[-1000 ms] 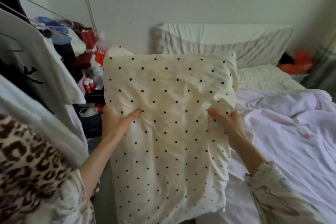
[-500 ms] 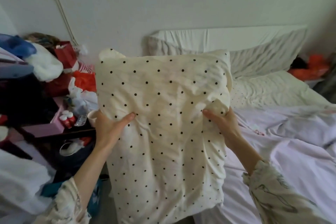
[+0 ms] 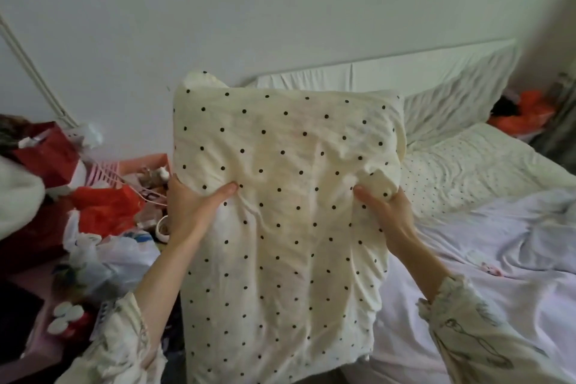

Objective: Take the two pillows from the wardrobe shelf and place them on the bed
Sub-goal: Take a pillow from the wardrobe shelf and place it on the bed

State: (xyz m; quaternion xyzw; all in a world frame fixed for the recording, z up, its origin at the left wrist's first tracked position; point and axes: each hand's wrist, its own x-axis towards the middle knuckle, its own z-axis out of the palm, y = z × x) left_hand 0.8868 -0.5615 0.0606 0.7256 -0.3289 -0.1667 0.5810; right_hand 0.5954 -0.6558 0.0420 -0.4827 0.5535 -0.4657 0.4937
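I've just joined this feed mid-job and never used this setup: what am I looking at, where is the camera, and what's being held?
There is no machine here: a person works with bare hands, and the single camera sits on their head, looking forward and down. The left hand and right hand each have a grip on the sides of a cream polka-dot pillow, held upright in the air. To the right is the bed with a rumpled pale cover and another dotted pillow by the headboard. To the left is a cluttered side table.

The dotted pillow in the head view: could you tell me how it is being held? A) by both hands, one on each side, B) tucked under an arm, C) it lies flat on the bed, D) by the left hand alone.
A: the left hand and right hand each grip a side of the dotted pillow, upright in front of the bed.
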